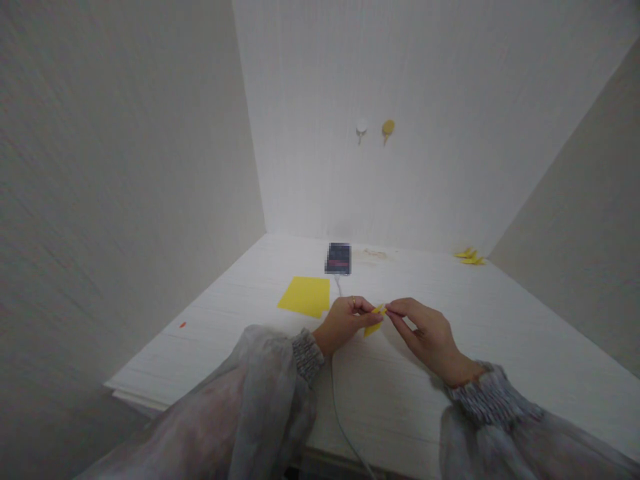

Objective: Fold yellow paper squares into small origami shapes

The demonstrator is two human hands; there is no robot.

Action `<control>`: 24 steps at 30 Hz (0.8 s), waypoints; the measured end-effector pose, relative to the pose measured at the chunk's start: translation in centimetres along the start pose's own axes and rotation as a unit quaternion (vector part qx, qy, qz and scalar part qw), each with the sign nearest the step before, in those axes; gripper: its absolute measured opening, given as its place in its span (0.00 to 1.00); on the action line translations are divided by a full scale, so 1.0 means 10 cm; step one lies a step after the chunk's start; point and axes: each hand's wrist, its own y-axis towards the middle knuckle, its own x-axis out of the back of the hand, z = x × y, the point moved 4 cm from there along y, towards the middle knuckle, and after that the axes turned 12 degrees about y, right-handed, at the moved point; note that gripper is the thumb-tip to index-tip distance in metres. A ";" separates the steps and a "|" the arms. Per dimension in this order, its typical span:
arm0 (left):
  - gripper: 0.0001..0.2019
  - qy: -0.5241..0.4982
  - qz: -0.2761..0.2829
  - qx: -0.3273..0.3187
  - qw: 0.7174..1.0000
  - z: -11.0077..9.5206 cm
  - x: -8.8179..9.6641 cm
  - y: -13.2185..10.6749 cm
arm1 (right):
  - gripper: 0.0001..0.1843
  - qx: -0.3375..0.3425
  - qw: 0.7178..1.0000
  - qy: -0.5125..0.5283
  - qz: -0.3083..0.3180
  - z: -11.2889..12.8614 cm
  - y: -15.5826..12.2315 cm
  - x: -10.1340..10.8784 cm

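Note:
A small folded piece of yellow paper (373,328) is held just above the white table, between my two hands. My left hand (347,321) pinches it from the left, with a ring on one finger. At the paper's upper right tip, the thumb and forefinger of my right hand (425,331) are pinched together on it. Flat on the table, behind and left of my left hand, lies yellow sheet paper (306,295). Its near right corner is close to my left wrist.
A phone-like dark device (339,259), blurred out, lies near the back wall, with a white cable (336,400) running under my left wrist to the front edge. Several folded yellow paper pieces (470,257) sit at the back right. Two hooks (388,127) hang on the wall.

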 end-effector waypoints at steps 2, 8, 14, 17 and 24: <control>0.13 -0.017 0.007 -0.003 1.000 0.00 -0.01 0.00 | 0.06 0.013 1.000 -0.006 0.007 0.00 0.00 0.00; 0.14 -0.053 0.025 -0.020 0.998 -0.05 -0.03 -0.01 | 0.07 0.040 0.998 -0.037 0.014 -0.01 -0.02 -0.02; 0.14 -0.072 0.019 -0.018 0.997 -0.07 -0.04 -0.02 | 0.07 0.066 0.996 -0.055 -0.002 0.04 -0.02 -0.02; 0.13 -0.074 0.011 -0.025 0.997 -0.09 -0.03 -0.03 | 0.07 0.065 0.996 -0.058 -0.003 0.06 -0.01 -0.02; 0.14 -0.096 0.004 -0.016 0.995 -0.10 -0.03 -0.04 | 0.08 0.028 1.000 -0.002 -0.009 0.06 0.00 -0.02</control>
